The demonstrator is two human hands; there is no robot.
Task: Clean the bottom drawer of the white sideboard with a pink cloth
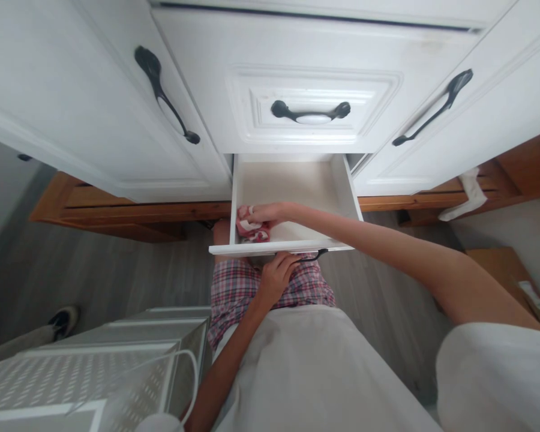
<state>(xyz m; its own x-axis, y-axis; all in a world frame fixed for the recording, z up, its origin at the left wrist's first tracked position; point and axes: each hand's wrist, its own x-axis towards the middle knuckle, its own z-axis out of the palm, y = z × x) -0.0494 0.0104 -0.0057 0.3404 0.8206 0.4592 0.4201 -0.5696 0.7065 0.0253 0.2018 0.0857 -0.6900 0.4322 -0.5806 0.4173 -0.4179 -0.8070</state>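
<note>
A white drawer (pixel 292 180) is pulled out below the cabinet front. My right hand (pixel 263 213) reaches across into its near left corner, fingers closed over a small red and white cloth bundle (pixel 256 235). The bundle touches or nearly touches the drawer floor, and the hand covers part of it. At the drawer's front, my left hand (pixel 278 273) is closed around the left part of the dark drawer handle (pixel 315 257). Some of its fingertips are hidden behind the handle and front panel.
Above the drawer is a closed one with a dark handle (pixel 310 113), flanked by white cabinet doors. A wooden ledge (pixel 184 211) runs beneath, with a white sock-like cloth (pixel 470 195) at right. A white perforated rack (pixel 94 366) stands lower left; a cardboard box (pixel 499 270) lies right.
</note>
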